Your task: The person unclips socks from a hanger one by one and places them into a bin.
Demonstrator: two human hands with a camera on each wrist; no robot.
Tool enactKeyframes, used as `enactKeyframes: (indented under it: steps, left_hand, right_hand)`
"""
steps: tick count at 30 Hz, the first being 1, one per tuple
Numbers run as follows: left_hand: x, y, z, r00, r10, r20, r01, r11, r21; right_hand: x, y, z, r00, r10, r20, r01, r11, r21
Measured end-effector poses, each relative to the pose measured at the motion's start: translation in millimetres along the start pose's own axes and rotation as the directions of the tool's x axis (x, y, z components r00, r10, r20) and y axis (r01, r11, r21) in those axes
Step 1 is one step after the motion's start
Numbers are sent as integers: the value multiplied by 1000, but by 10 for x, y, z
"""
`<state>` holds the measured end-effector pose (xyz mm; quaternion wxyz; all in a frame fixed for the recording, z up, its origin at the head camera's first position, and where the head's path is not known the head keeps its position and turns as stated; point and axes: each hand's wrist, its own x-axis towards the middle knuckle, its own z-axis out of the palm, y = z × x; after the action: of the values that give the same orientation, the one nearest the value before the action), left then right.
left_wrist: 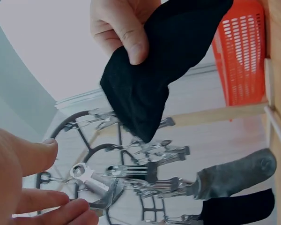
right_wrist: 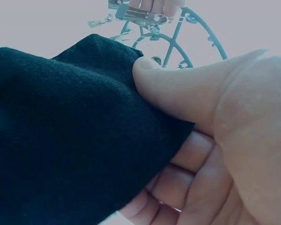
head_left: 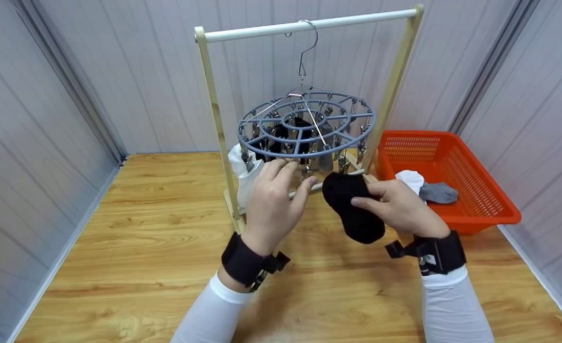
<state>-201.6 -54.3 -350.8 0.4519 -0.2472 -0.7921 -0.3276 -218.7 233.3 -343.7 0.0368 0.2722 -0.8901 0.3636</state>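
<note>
A black sock (head_left: 357, 209) hangs from my right hand (head_left: 400, 205), pinched between thumb and fingers near its edge. In the right wrist view the black sock (right_wrist: 75, 126) fills much of the left side. My left hand (head_left: 274, 200) is at the front rim of a grey oval clip hanger (head_left: 300, 155), thumb apart from the fingers. In the left wrist view a metal clip (left_wrist: 91, 180) lies close by the left fingertips; whether they touch it I cannot tell. A grey sock (left_wrist: 236, 173) and another black sock (left_wrist: 239, 208) hang from other clips.
The hanger hooks over the white bar (head_left: 262, 31) of a wooden stand. White socks (head_left: 245, 176) hang at its left side. To the right, an orange basket (head_left: 490, 190) contains a white sock (head_left: 409, 178) and a grey sock (head_left: 438, 193). Walls enclose the wooden tabletop (head_left: 133, 257).
</note>
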Motion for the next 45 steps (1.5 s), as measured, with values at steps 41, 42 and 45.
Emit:
enactKeyframes:
  steps: [41,42,45]
  left_hand:
    - [51,-90,-67,999,-20,-35,22,997,68]
    - [49,-87,-67,999,-19,-34,22,997,68]
    - [45,-85,-62,999,-17,-35,19,998,67]
  right_hand:
    - [-195,213,-381,845,-113,-522,17,983,-185]
    - [-200,247,-397,836,-96,-540,-24,977,-212]
    - [-214,355,-441,815,-37,-579,-138,957,-257]
